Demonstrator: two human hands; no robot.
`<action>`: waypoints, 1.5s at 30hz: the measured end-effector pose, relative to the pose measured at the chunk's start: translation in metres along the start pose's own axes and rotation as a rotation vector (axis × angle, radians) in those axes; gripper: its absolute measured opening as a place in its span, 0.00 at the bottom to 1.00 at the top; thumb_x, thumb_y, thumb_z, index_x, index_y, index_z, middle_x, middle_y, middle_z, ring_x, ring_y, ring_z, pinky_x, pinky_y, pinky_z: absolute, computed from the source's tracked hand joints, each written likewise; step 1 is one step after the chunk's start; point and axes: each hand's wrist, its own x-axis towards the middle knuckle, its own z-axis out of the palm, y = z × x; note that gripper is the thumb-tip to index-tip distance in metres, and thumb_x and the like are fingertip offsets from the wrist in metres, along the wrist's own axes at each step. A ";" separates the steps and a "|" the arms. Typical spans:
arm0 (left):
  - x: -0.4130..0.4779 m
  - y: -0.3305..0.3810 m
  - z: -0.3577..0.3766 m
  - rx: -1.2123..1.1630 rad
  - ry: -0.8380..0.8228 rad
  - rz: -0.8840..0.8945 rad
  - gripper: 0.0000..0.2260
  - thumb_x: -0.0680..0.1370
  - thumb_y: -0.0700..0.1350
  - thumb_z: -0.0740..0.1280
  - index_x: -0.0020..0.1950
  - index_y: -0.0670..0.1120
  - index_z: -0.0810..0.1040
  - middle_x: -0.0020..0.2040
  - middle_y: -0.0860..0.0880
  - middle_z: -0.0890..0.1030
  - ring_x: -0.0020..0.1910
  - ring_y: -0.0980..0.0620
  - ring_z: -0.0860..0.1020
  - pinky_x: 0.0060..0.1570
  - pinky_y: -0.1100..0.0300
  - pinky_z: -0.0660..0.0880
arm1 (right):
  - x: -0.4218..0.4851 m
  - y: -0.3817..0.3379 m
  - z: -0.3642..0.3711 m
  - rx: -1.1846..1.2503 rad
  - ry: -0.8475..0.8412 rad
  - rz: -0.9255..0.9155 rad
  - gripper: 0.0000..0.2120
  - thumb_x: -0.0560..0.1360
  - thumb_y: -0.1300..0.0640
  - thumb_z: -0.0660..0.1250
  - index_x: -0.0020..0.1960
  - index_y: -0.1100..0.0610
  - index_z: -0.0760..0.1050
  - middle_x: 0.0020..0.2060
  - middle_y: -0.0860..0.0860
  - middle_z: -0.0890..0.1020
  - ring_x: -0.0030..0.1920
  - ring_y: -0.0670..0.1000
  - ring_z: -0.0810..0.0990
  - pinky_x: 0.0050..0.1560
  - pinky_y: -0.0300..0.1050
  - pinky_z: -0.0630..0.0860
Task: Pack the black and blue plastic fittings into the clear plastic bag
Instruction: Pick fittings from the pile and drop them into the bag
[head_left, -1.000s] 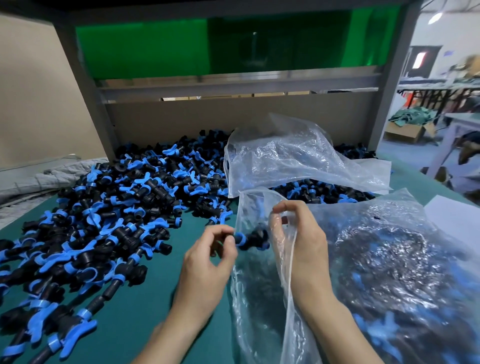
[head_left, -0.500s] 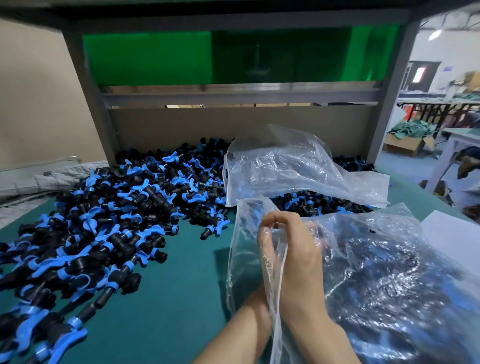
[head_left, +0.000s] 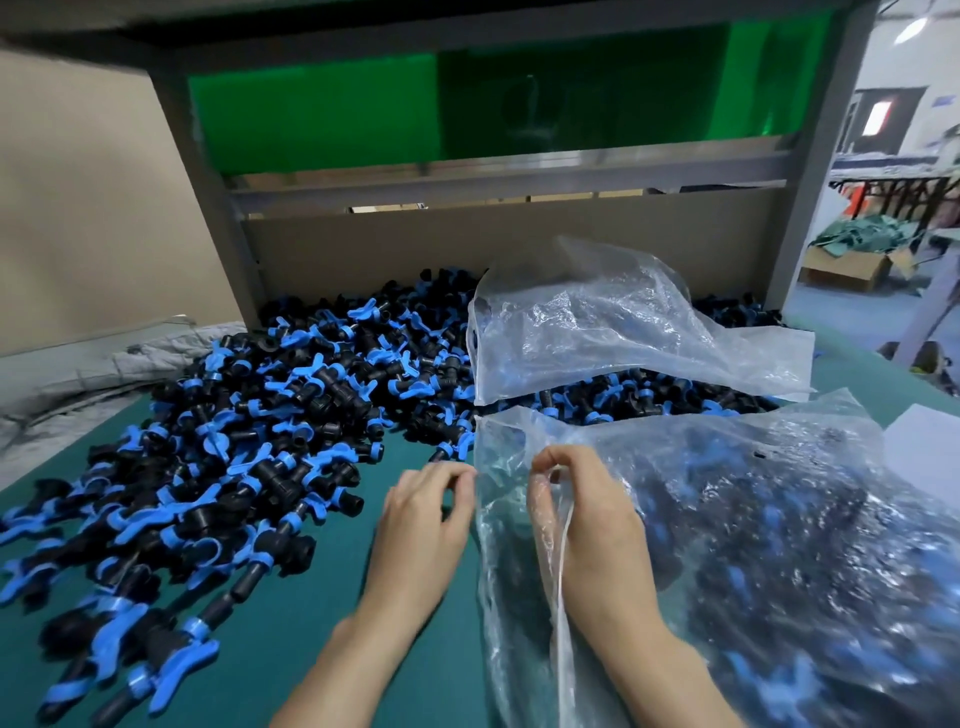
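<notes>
While the right hand pinches the bag, fittings lie left.

Your left hand curls its fingertips under; whether they hold anything cannot be told. The bagged fittings at lower right blur behind the wrinkled film of the clear bag, which the right and bottom edges cut off. The second bag at centre hides part of the loose pile, itself cut off at left.

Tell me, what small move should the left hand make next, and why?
Probably reach left to the pile of fittings and pick one up. The left hand looks empty beside the bag, whose edge the right hand pinches.
</notes>
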 end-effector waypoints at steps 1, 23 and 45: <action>0.005 -0.010 0.002 0.064 -0.010 -0.094 0.12 0.80 0.57 0.56 0.59 0.60 0.74 0.53 0.65 0.76 0.56 0.62 0.71 0.55 0.61 0.70 | -0.002 0.004 0.002 -0.015 -0.033 0.032 0.06 0.79 0.50 0.62 0.52 0.40 0.67 0.48 0.40 0.79 0.48 0.51 0.78 0.47 0.53 0.76; 0.018 -0.013 -0.012 -0.502 0.233 -0.551 0.23 0.83 0.56 0.53 0.28 0.52 0.61 0.27 0.51 0.63 0.29 0.51 0.60 0.32 0.53 0.58 | -0.004 0.017 0.004 -0.122 -0.204 0.109 0.02 0.80 0.51 0.60 0.49 0.45 0.69 0.46 0.42 0.78 0.43 0.51 0.76 0.45 0.49 0.69; 0.014 -0.004 -0.014 -0.412 0.166 -0.448 0.24 0.82 0.57 0.53 0.30 0.46 0.62 0.25 0.50 0.62 0.27 0.51 0.61 0.31 0.55 0.59 | -0.005 0.025 0.010 -0.165 -0.184 0.078 0.01 0.81 0.50 0.60 0.50 0.45 0.69 0.46 0.42 0.77 0.42 0.49 0.75 0.44 0.48 0.67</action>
